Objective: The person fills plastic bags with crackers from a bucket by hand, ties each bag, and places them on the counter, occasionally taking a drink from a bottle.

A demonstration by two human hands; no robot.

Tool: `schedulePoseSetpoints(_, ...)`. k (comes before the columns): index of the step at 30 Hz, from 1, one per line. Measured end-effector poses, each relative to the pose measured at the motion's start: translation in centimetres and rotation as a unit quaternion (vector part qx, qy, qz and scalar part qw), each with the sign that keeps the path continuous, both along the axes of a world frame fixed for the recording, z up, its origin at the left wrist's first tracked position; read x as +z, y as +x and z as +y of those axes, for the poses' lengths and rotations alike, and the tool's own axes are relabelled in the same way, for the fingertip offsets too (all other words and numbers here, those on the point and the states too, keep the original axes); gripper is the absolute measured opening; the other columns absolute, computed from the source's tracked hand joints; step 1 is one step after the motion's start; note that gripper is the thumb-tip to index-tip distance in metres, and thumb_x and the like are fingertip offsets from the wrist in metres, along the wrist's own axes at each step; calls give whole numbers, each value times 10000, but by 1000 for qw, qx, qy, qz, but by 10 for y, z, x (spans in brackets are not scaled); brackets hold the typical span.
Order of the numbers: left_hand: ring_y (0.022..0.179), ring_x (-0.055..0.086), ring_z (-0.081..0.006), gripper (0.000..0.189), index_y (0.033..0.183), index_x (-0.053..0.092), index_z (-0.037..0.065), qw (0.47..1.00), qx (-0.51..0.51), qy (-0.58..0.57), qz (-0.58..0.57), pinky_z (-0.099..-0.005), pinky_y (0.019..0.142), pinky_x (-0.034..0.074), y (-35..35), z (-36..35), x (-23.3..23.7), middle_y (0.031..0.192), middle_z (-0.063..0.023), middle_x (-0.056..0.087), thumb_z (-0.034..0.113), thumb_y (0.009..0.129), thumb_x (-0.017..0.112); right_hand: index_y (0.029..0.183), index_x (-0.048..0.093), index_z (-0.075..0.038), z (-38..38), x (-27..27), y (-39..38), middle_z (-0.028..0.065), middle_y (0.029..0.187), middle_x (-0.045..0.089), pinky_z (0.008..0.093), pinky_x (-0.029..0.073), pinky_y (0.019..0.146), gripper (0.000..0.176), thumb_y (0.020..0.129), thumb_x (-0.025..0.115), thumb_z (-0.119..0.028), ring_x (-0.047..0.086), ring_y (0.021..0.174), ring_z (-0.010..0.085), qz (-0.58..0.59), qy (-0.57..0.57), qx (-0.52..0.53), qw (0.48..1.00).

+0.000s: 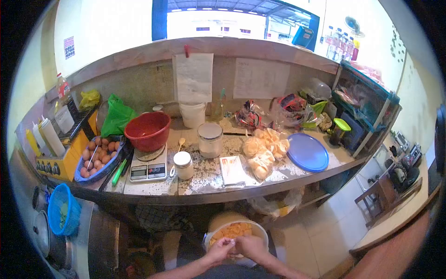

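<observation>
Low in the head view, a round white tub [263, 229] holds a heap of orange pieces [232, 230]. My left hand [220, 250] is over the tub's near side, its thumb and fingers pinched together. Right beside it my right hand [250, 246] is closed, knuckles up, its fingertips meeting those of the left. A small pale spot shows between the fingertips; I cannot tell what it is. Both hands overlap the nearest orange pieces.
On the counter ahead stand a red bowl on a kitchen scale [147, 172], a basket of eggs [98, 157], lidded jars [210, 140], knotted plastic bags [261, 165] and a blue lid [308, 152]. A blue colander [63, 209] sits at the left. The counter edge [223, 197] runs above the tub.
</observation>
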State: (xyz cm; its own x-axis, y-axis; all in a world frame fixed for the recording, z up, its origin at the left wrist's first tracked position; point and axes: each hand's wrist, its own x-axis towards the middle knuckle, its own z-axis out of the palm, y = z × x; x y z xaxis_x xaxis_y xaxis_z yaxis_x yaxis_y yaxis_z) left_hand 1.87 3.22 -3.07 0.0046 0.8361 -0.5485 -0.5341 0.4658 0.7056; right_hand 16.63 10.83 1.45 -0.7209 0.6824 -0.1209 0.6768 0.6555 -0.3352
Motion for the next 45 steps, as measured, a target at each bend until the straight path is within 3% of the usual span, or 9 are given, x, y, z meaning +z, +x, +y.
schedulePoseSetpoints(8, 836, 629, -157, 171, 1053, 548, 51, 998, 53, 38, 11, -309, 695, 553, 2, 6, -24, 971, -49, 623, 183, 954, 588, 1178, 567, -165, -6, 11, 0, 164, 890, 674, 469, 530, 679, 337, 891, 581, -341, 655, 804, 378, 238, -67, 22, 969)
schedulePoseSetpoints(11, 814, 627, -155, 141, 1021, 552, 48, 998, 44, 39, -38, -309, 728, 550, -2, 5, -12, 964, -53, 621, 160, 947, 596, 1189, 575, -181, -8, 40, -7, 179, 921, 676, 458, 526, 723, 347, 882, 607, -338, 656, 869, 361, 5, -126, -66, 990)
schedulePoseSetpoints(20, 709, 618, -149, 185, 933, 505, 63, 1000, 4, 16, -7, -298, 654, 558, -8, -7, 11, 873, -47, 600, 213, 945, 613, 1063, 675, -111, 30, -17, 7, 174, 917, 676, 447, 528, 741, 260, 839, 642, -239, 654, 849, 354, 273, -137, -88, 948)
schedulePoseSetpoints(23, 652, 577, -120, 250, 841, 502, 83, 995, -8, 43, 88, -285, 613, 521, -9, -10, 29, 800, -20, 576, 253, 907, 673, 1043, 694, -109, 44, -31, 9, 165, 939, 694, 429, 531, 787, 270, 813, 618, -227, 669, 878, 339, 182, -21, -80, 980)
schedulePoseSetpoints(26, 619, 488, -70, 346, 761, 493, 103, 955, -61, 102, 271, -257, 549, 437, -15, -11, 16, 709, 20, 523, 328, 846, 742, 1133, 652, -104, 42, -102, 7, 173, 1042, 676, 401, 504, 867, 362, 835, 599, -303, 641, 1020, 316, -138, -160, 11, 977)
schedulePoseSetpoints(32, 605, 414, -50, 375, 732, 471, 95, 910, -27, 192, 366, -243, 519, 370, -19, -16, 16, 651, 54, 457, 291, 804, 782, 1278, 543, -106, 35, -451, 6, 172, 1244, 601, 384, 421, 996, 598, 876, 492, -546, 562, 1175, 295, 282, -477, 171, 815)
schedulePoseSetpoints(35, 602, 421, -44, 347, 743, 488, 95, 935, -13, 171, 310, -235, 521, 370, -17, -18, 22, 652, 58, 469, 281, 811, 774, 1266, 566, -120, 0, -75, -7, 158, 1238, 610, 369, 424, 1000, 584, 890, 458, -553, 575, 1163, 280, -32, -306, 26, 951)
schedulePoseSetpoints(41, 611, 448, -27, 256, 812, 532, 92, 967, 9, 153, 202, -215, 540, 396, -10, -11, 25, 688, 62, 504, 245, 855, 734, 1119, 638, -86, 8, -154, 17, 176, 1084, 671, 442, 504, 869, 382, 930, 458, -365, 645, 1026, 320, -79, -263, 20, 961)
schedulePoseSetpoints(45, 622, 458, -30, 229, 849, 534, 87, 954, -9, 164, 251, -203, 549, 400, -11, -9, 12, 715, 58, 517, 228, 876, 712, 1086, 639, -72, 2, -103, 17, 202, 987, 683, 483, 516, 818, 335, 927, 465, -310, 663, 952, 345, -98, -240, -8, 966)
